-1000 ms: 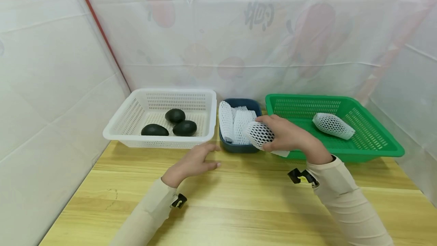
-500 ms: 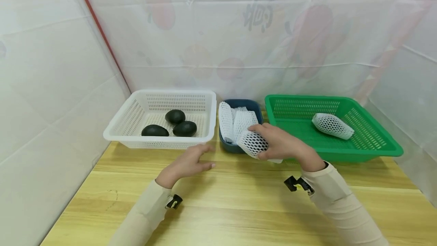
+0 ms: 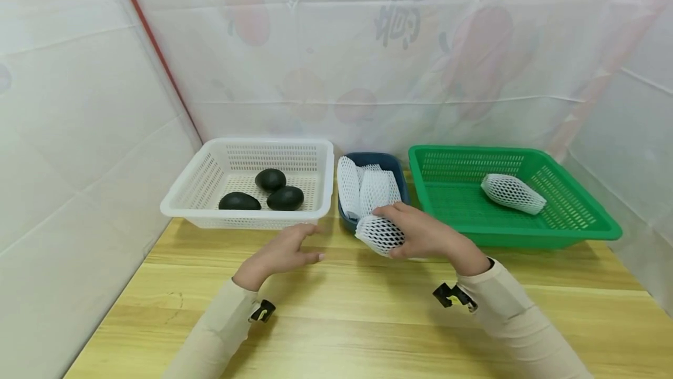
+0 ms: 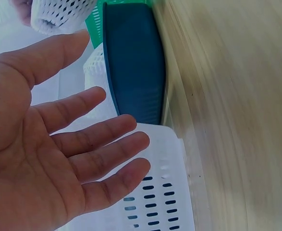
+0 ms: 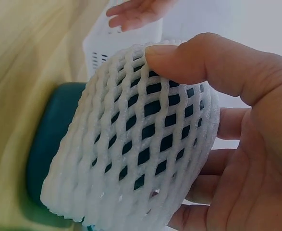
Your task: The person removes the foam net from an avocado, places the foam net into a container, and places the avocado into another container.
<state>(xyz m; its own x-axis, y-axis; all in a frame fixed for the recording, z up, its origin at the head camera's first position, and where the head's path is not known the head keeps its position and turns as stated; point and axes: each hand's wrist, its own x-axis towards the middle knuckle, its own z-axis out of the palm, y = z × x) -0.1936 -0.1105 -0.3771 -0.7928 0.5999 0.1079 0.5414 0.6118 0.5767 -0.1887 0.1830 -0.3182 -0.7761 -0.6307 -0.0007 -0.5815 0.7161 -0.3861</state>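
My right hand (image 3: 423, 233) holds an avocado in a white foam net (image 3: 380, 235), thumb on one side and fingers on the other, just over the front of the small blue bin (image 3: 347, 224). Close up in the right wrist view, dark green shows through the diamond holes of the foam net (image 5: 131, 130). My left hand (image 3: 278, 256) hovers with its fingers spread, in front of the white basket (image 3: 247, 222); its palm (image 4: 30, 159) faces the left wrist camera and holds nothing. Several folded foam nets (image 3: 374, 189) fill the blue bin.
Three bare avocados (image 3: 285, 198) lie in the white basket at left. At right stands a green basket (image 3: 526, 239) holding another netted avocado (image 3: 512, 193). The wooden table (image 3: 347, 332) runs in front, and white sheeting (image 3: 315, 46) hangs behind.
My right hand has carried the netted avocado leftward and nearer to me, from beside the green basket to the blue bin's front. My left hand has drifted slightly left.
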